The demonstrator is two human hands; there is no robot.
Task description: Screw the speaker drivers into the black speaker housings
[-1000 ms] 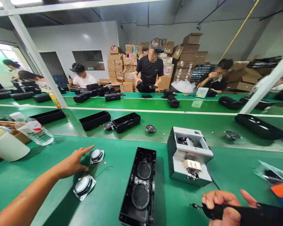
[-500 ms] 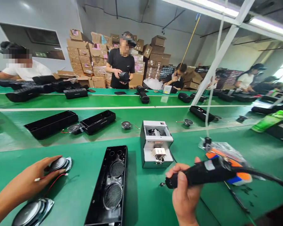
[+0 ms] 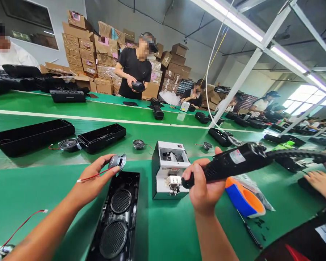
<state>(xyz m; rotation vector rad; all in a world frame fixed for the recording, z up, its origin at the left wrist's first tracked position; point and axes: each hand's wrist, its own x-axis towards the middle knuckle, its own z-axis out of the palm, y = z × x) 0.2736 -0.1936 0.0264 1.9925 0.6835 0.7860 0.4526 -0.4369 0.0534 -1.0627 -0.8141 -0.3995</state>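
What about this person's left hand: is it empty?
No, the left hand holds a small speaker, with a red wire running across the hand, near the far end of an open black casing.

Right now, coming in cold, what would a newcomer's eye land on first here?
Likely the bulky black power tool, held in the right hand at right of centre, beside the grey-and-white machine. Next, the small metal-backed speaker with a red wire, pinched in the left hand near the far end of the open black casing, whose two round mesh grilles show inside.
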